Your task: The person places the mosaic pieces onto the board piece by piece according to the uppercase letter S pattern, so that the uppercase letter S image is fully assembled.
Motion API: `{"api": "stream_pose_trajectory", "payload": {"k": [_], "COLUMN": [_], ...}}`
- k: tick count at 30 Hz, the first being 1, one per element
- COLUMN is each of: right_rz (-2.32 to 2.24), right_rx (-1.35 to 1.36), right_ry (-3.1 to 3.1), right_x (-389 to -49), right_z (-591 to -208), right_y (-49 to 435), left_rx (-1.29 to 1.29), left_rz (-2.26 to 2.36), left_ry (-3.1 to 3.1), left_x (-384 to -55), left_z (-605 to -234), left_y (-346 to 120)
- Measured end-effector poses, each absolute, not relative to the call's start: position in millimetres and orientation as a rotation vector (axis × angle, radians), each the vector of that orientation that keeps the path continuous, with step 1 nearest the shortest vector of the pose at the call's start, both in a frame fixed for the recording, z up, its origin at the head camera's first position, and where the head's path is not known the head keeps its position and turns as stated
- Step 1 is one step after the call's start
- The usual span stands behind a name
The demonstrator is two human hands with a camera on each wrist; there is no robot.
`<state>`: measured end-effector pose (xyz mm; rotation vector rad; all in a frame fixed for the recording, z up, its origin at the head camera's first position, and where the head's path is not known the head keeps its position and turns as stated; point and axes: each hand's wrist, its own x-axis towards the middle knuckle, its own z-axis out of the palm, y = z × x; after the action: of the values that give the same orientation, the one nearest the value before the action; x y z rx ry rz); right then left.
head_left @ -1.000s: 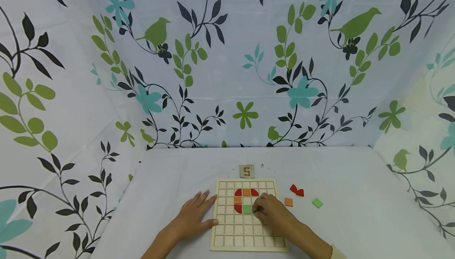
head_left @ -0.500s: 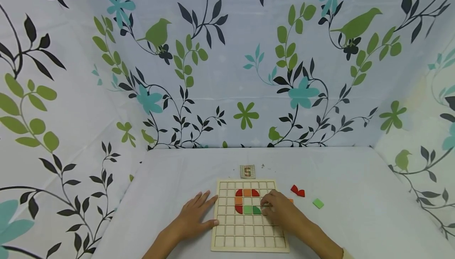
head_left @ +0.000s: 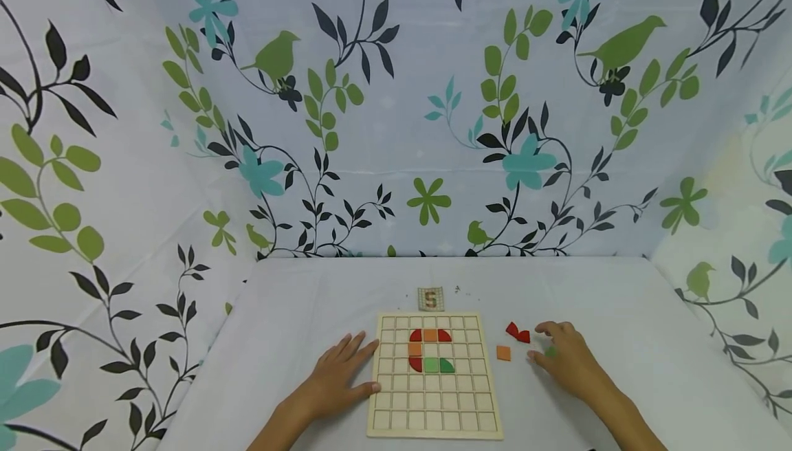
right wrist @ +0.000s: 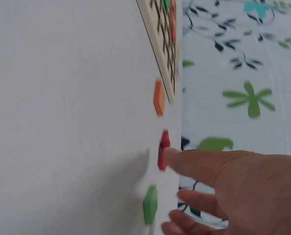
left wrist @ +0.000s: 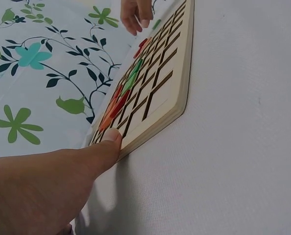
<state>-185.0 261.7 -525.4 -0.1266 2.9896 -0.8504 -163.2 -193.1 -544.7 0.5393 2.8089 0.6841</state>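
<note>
A wooden grid board (head_left: 433, 403) lies on the white cloth. Red, orange and green tiles sit in its cells, among them a dark green quarter-round tile (head_left: 446, 366) beside a light green square (head_left: 431, 365). Along the board's left edge rests my left hand (head_left: 334, 375), fingers spread, with the thumb (left wrist: 112, 136) on the rim. My right hand (head_left: 572, 361) is over a loose light green tile (right wrist: 150, 204), thumb and fingers apart with nothing between them. Closer to the board lie loose red pieces (head_left: 518, 333) and an orange square tile (head_left: 504, 353).
Behind the board lies a small card (head_left: 430, 298) showing an S-like pattern on a grid. A patterned curtain (head_left: 371, 128) with leaves and birds hangs at the back and sides of the white-covered table (head_left: 309, 300).
My right hand has moved off the board to the right, over the loose light green tile. The dark green quarter-round tile is uncovered in its cell. My left hand stays put.
</note>
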Motion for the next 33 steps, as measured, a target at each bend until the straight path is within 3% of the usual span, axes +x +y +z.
{"api": "stream_pose_trajectory", "payload": {"k": [8,33], "right_rz": [-0.887,-0.941], "right_rx": [-0.180,-0.201], "right_ry": [2.930,3.020], "right_x": [-187,-196], "right_z": [-534,-548], "right_y": [293,295], "left_rx": [0.528,0.564], "left_rz": [0.695,0.691], "left_ry": [2.812,2.808], "left_x": [-161,-165], "left_z": [-543,-545], "left_y": [-194,-194]}}
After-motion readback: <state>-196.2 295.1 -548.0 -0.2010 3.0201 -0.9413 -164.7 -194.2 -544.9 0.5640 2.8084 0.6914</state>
